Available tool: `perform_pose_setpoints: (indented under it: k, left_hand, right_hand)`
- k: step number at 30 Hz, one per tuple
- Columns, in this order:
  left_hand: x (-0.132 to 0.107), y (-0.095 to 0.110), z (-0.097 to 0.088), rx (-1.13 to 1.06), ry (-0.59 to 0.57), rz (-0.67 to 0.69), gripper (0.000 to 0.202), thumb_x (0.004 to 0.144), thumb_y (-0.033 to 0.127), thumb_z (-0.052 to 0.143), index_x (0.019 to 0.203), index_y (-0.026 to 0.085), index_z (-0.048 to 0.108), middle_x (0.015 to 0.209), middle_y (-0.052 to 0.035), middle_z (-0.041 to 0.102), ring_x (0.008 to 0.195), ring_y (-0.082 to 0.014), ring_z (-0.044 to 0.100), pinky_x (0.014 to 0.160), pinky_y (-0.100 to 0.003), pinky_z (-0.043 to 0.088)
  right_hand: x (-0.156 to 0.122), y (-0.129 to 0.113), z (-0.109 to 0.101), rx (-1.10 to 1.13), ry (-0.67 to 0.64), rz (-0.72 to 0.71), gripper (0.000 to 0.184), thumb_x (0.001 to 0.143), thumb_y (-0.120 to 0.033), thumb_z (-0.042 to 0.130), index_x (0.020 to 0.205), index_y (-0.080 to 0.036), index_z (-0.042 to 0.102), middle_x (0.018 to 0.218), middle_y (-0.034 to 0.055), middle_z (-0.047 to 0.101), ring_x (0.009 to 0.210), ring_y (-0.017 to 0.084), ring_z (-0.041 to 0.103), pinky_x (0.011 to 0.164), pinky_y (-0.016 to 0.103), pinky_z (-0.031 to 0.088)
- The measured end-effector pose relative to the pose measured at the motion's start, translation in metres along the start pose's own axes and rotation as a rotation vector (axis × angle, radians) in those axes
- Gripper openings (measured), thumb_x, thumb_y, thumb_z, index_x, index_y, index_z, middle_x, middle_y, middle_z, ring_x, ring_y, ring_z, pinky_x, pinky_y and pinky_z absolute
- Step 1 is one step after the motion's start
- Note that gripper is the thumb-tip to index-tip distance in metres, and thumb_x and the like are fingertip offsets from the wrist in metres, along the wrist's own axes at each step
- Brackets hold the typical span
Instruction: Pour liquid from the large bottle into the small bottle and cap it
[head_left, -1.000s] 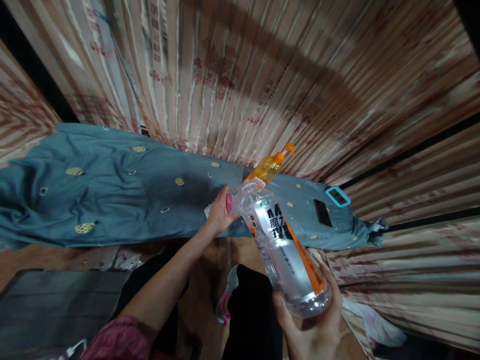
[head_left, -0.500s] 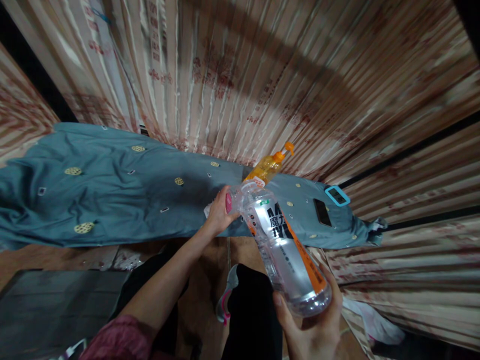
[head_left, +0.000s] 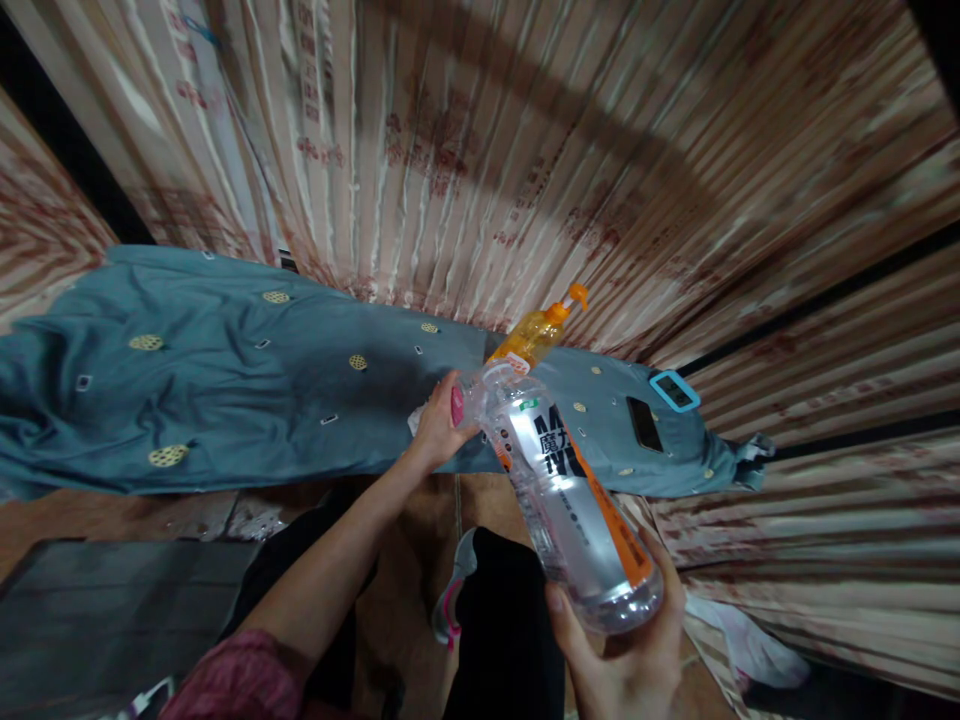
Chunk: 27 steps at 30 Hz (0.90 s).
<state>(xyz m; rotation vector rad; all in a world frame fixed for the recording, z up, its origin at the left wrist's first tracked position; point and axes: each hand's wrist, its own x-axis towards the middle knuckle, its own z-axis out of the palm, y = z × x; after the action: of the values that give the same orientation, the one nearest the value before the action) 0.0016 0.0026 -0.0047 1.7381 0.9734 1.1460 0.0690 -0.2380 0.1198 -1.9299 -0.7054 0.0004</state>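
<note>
My right hand [head_left: 634, 660] grips the base of a large clear plastic bottle [head_left: 570, 500] with an orange and white label, tilted with its neck pointing up and to the left. My left hand [head_left: 439, 425] is closed around the bottle's neck and cap end, with something white partly showing under the fingers. Just behind the neck stands an orange pump bottle [head_left: 534, 338] on a blue-green patterned cloth [head_left: 225, 370].
The cloth covers a long surface in front of striped curtains [head_left: 525, 150]. A dark phone [head_left: 645, 424] and a small blue-framed device [head_left: 675, 391] lie at the cloth's right end. My dark-trousered legs and a grey shoe [head_left: 454, 590] are below, with a dark mat [head_left: 112, 620] at the left.
Between the earliest frame and now my left hand shifted very slightly on the bottle's neck. Otherwise nothing has visibly moved.
</note>
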Motion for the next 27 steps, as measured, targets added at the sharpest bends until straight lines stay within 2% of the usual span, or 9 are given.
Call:
perform_pose_setpoints:
  k: [4, 8, 13, 18, 27]
  left_hand:
    - [0.0001, -0.0002, 0.0002, 0.011, 0.004, -0.016, 0.089, 0.065, 0.023, 0.083, 0.142, 0.017, 0.041, 0.135, -0.0145, 0.059, 0.127, -0.0335, 0.058, 0.111, -0.051, 0.046]
    - [-0.0005, 0.0014, -0.0007, 0.017, -0.008, -0.018, 0.089, 0.066, 0.026, 0.083, 0.143, 0.018, 0.040, 0.135, -0.0137, 0.059, 0.127, -0.0333, 0.058, 0.111, -0.051, 0.045]
    - [-0.0011, 0.0012, -0.0005, 0.018, -0.007, -0.020, 0.087, 0.067, 0.027, 0.082, 0.143, 0.017, 0.040, 0.134, -0.0146, 0.060, 0.127, -0.0332, 0.059, 0.111, -0.051, 0.045]
    - [-0.0006, -0.0017, 0.0015, 0.013, 0.012, -0.012, 0.089, 0.065, 0.026, 0.083, 0.143, 0.021, 0.041, 0.135, -0.0129, 0.060, 0.127, -0.0334, 0.058, 0.111, -0.052, 0.046]
    - [-0.0007, -0.0002, 0.0005, 0.014, 0.005, 0.001, 0.087, 0.066, 0.025, 0.082, 0.142, 0.017, 0.041, 0.133, -0.0146, 0.060, 0.126, -0.0336, 0.059, 0.110, -0.052, 0.046]
  right_hand:
    - [0.0002, 0.0008, -0.0008, -0.016, 0.002, 0.004, 0.114, 0.058, -0.065, 0.079, 0.147, -0.007, 0.038, 0.144, 0.0279, 0.050, 0.135, 0.043, 0.050, 0.114, 0.065, 0.037]
    - [0.0010, 0.0023, -0.0016, -0.065, 0.003, -0.058, 0.111, 0.061, -0.067, 0.077, 0.146, -0.006, 0.040, 0.142, 0.0280, 0.052, 0.134, 0.043, 0.051, 0.111, 0.061, 0.042]
    - [0.0003, 0.0024, -0.0013, -0.033, 0.004, -0.031, 0.113, 0.059, -0.066, 0.078, 0.146, -0.007, 0.039, 0.143, 0.0278, 0.051, 0.135, 0.042, 0.051, 0.114, 0.063, 0.037]
    - [-0.0005, 0.0020, -0.0016, -0.027, -0.013, 0.011, 0.113, 0.058, -0.065, 0.079, 0.148, -0.010, 0.038, 0.143, 0.0263, 0.052, 0.132, 0.041, 0.053, 0.110, 0.061, 0.043]
    - [-0.0009, 0.0020, -0.0014, -0.028, 0.002, 0.003, 0.113, 0.058, -0.065, 0.079, 0.147, -0.009, 0.039, 0.144, 0.0268, 0.051, 0.134, 0.042, 0.051, 0.113, 0.065, 0.037]
